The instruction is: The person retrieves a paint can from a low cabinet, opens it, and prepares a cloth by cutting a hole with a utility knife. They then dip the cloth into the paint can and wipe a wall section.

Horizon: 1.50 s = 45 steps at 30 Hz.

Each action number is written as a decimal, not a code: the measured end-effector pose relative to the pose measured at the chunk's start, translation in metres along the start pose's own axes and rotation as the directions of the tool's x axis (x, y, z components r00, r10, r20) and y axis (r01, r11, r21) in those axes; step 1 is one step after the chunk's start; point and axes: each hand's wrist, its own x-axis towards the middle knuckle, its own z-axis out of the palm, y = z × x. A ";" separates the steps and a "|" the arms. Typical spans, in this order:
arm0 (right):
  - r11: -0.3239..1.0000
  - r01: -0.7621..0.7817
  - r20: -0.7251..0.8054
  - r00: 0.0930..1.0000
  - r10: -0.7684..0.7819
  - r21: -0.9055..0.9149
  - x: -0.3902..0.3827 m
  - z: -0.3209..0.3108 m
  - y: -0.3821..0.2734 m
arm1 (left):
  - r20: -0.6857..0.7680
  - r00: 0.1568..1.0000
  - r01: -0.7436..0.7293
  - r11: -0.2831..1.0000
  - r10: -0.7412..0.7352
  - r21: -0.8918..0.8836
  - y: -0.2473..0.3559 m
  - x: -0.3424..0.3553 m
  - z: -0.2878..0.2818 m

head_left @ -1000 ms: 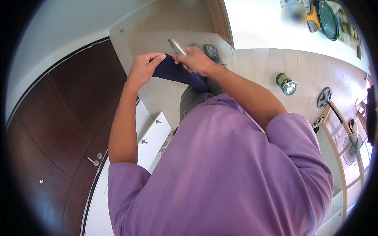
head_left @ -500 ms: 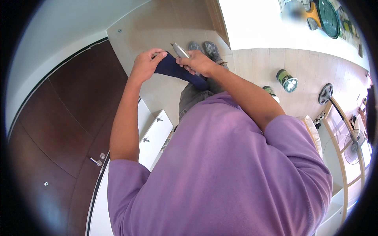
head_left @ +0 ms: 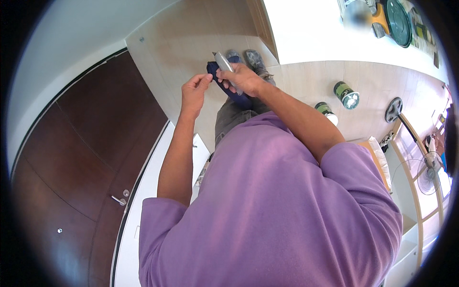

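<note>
My left hand (head_left: 196,91) has finger and thumb pinched at the edge of a dark navy cloth (head_left: 215,86), which hangs in a narrow fold over my legs. Just right of it, my right hand (head_left: 243,79) grips a silver tool (head_left: 223,62) like a utility knife, its pointed dark tip angled forward and left, away from me. Part of the cloth is hidden behind this hand. My shoes (head_left: 255,61) show beyond the cloth.
A brown door (head_left: 71,158) stands left beside a white cabinet (head_left: 143,191). At upper right, a white surface (head_left: 311,33) bears a green lid (head_left: 397,24). Cans (head_left: 346,95) sit on the wooden floor (head_left: 177,48). A fan (head_left: 428,172) and shelving (head_left: 411,234) stand at right.
My left hand has moved right and down toward my right hand, and the cloth has narrowed from a spread flap. The silver tool has shifted slightly right.
</note>
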 end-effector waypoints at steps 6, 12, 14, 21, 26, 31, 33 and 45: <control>0.997 -0.055 0.029 0.998 0.056 -0.053 0.001 0.001 -0.009 | 0.037 0.997 0.069 0.968 -0.062 -0.240 -0.006 0.008 0.003; 0.996 -0.055 -0.041 0.998 0.052 -0.075 0.003 0.001 0.000 | -0.144 0.989 0.003 0.955 0.042 0.297 0.000 0.005 -0.007; 0.994 -0.074 -0.049 0.996 0.071 -0.080 0.002 0.001 0.000 | -0.168 0.980 -0.044 0.933 0.111 0.356 -0.001 0.003 -0.007; 0.993 -0.048 -0.016 0.999 0.046 -0.111 0.004 0.003 0.010 | -0.070 0.997 -0.039 0.999 0.041 0.031 -0.035 0.004 -0.001; 0.970 -0.049 -0.099 0.995 0.026 -0.240 0.002 0.002 0.019 | -0.107 0.969 -0.148 0.873 0.221 0.464 -0.013 -0.009 -0.001; 0.906 -0.082 -0.169 0.986 0.012 -0.415 -0.004 0.004 0.021 | -0.080 0.855 -0.356 0.694 0.512 0.626 -0.032 -0.013 -0.009; 0.904 -0.097 -0.174 0.984 0.025 -0.416 -0.007 0.003 0.019 | -0.131 0.906 -0.259 0.771 0.403 0.582 -0.027 -0.018 -0.013; 0.937 -0.074 -0.072 0.996 0.052 -0.342 -0.006 0.006 0.019 | -0.002 1.000 0.007 1.000 -0.007 0.013 -0.056 -0.002 -0.004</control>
